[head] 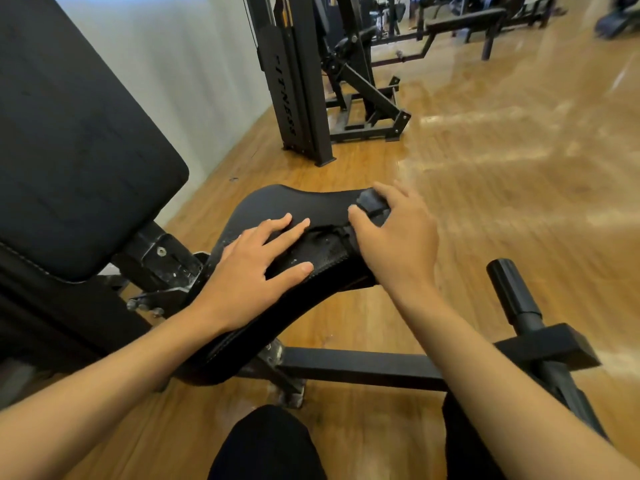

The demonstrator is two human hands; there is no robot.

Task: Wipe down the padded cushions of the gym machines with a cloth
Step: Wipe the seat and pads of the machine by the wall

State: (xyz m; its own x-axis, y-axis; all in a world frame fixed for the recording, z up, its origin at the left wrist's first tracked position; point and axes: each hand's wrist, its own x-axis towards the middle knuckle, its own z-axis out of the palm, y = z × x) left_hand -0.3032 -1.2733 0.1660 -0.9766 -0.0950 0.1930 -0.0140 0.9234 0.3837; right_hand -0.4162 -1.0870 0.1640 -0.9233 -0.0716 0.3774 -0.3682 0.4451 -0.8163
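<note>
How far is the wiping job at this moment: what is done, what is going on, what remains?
Done: nothing can be confirmed; no pad shows clear wipe marks. In hand: the right hand grips a dark cloth on the seat pad, while the left hand lies flat on it. Left: likely the back pad and the machine beyond.

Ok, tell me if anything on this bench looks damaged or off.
Two things. The metal bracket under the backrest pad has chipped, scuffed paint showing pale patches. The seat pad carries small whitish specks between the left hand and the right hand, which grips the dark cloth.
</note>
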